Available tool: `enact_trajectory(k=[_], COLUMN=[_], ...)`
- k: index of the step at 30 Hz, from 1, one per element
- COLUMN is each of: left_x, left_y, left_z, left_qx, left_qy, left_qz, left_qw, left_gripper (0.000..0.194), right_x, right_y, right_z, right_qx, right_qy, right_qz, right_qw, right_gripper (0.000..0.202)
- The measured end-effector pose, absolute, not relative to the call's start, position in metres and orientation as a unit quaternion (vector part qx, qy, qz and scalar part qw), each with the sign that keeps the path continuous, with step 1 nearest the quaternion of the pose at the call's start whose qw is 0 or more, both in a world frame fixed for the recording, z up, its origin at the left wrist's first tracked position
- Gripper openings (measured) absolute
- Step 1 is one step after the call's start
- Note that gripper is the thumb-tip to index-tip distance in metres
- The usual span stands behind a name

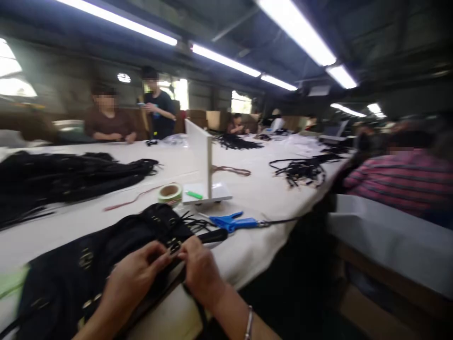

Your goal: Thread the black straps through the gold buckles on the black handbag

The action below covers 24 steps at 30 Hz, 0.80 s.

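I find the left hand and right hand pinching a metal fitting between them; the black bag lies beneath the left hand. I judge a steady left pinch and small right-hand movements advisable.

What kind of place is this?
It looks like a workshop or small factory. You can see a long white table, a tangle of black straps on it, and long tube lights overhead.
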<state>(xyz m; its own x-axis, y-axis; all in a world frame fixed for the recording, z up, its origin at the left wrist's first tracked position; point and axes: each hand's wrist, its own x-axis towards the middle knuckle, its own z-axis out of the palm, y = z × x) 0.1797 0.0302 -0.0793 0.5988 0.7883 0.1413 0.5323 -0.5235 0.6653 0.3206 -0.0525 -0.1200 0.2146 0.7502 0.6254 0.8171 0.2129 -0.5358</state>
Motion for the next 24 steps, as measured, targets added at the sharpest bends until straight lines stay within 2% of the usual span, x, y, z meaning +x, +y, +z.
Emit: enact_trajectory(k=[2, 7, 9, 17, 20, 24], left_x=[0.168, 0.179, 0.180, 0.177, 0.178, 0.178], left_y=[0.023, 0.014, 0.011, 0.008, 0.008, 0.006], left_z=[-0.068, -0.075, -0.078, -0.079, -0.081, -0.083], left_qx=[0.840, 0.832, 0.826, 0.804, 0.797, 0.791], left_qy=[0.415, 0.368, 0.355, 0.383, 0.389, 0.376], left_qz=[0.198, 0.267, 0.290, 0.289, 0.294, 0.317], left_qw=[0.289, 0.316, 0.327, 0.351, 0.355, 0.365], left_gripper=[0.021, 0.012, 0.010, 0.011, 0.011, 0.008], right_x=[0.321, 0.321, 0.319, 0.323, 0.326, 0.327], right_y=[-0.051, -0.052, -0.050, -0.044, -0.046, -0.047], right_z=[-0.118, -0.110, -0.112, -0.120, -0.117, -0.117], right_qx=[-0.600, -0.555, -0.540, -0.485, -0.461, -0.469], right_qy=[-0.593, -0.515, -0.474, -0.436, -0.465, -0.459], right_qz=[0.000, 0.247, 0.302, 0.353, 0.364, 0.381], right_qw=[0.537, 0.605, 0.627, 0.670, 0.662, 0.652], right_gripper=[0.020, 0.026, 0.028, 0.021, 0.016, 0.020])
